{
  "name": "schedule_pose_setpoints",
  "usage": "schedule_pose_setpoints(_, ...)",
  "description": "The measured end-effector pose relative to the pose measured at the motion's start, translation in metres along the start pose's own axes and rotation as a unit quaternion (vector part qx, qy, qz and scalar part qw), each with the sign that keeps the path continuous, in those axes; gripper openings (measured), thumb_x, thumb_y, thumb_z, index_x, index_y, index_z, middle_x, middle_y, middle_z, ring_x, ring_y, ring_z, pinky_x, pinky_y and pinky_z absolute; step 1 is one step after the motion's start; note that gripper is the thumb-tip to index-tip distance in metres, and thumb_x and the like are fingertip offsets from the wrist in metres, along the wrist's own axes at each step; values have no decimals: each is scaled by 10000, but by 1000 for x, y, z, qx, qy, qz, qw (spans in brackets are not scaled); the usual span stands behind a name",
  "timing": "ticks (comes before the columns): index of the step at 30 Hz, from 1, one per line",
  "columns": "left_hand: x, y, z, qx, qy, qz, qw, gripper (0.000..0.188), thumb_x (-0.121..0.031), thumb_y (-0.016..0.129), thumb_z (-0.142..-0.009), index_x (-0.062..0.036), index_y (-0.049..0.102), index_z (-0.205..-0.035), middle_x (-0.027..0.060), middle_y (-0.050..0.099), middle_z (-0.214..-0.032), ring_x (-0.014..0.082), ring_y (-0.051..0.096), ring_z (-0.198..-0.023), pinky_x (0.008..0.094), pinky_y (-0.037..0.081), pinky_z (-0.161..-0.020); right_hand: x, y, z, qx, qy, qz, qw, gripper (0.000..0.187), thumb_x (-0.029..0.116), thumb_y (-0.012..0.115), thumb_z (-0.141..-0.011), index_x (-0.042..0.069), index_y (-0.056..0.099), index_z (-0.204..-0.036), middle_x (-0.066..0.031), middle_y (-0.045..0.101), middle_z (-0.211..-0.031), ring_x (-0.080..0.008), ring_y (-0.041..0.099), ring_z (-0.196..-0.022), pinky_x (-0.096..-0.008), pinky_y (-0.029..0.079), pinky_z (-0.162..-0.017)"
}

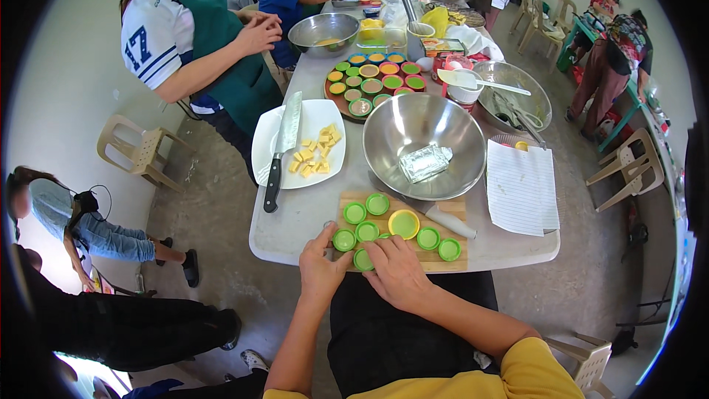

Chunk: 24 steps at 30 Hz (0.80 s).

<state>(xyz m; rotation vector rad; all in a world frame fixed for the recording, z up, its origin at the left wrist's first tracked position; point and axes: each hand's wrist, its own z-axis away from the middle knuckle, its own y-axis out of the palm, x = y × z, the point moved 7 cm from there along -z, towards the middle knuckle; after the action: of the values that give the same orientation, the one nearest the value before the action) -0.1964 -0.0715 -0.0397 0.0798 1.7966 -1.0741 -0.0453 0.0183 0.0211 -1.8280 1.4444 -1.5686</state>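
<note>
On a wooden board [461, 257] at the table's near edge sit several small green cups [354, 213] and one yellow cup [404, 224]. My left hand [321, 264] is curled at the board's left end, a green cup [343, 240] between its thumb and fingers. Beside it, my right hand [399, 273] bends its fingers over the front of the group, against another green cup [362, 260]; they partly hide a cup behind. A steel bowl [425, 122] beyond the board holds a foil-wrapped block [426, 163]. A grey-handled utensil [450, 220] lies partly on the board.
Left of the bowl, a white plate [260, 154] bears yellow cubes [316, 151] and a knife [289, 122]. Filled cups stand on a round tray [332, 103] farther back. Lined paper [523, 188] lies right, near another steel bowl [543, 89]. A person in a green apron [214, 37] stands left.
</note>
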Motion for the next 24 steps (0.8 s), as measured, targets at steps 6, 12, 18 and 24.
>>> schedule_pose_setpoints(6,-15,1,-4,-17,13,24,999,684,-106,878,-720,-29,663,-1365,164,748,-1133,304,706,-997,402,558,-916,-4,-7,0,-4,-5,-12,1000,614,111,808,-785,-13,539,-1324,-191,601,-1169,-382,561,-1038,-475,469,-933)
schedule_pose_setpoints(12,-13,9,-7,0,-4,14,1000,696,-116,843,-735,-45,646,-1400,163,744,-1187,289,701,-1021,377,547,-881,-5,-27,7,0,0,-23,1000,615,153,819,-807,12,540,-1337,-183,593,-1203,-383,549,-1084,-495,443,-967)
schedule_pose_setpoints(18,-13,15,-9,10,11,23,1000,760,-127,817,-753,-71,584,-1475,142,724,-1294,282,703,-1045,381,535,-866,-7,-45,17,-2,3,-30,1000,608,169,826,-810,12,550,-1329,-179,594,-1200,-381,552,-1083,-493,441,-964)
schedule_pose_setpoints(24,-24,12,-9,27,-4,55,998,782,-91,772,-777,-55,526,-1518,156,689,-1368,271,708,-1121,413,543,-878,-12,-65,25,-10,11,-34,999,594,163,834,-806,14,566,-1314,-169,599,-1198,-376,565,-1078,-484,446,-944)
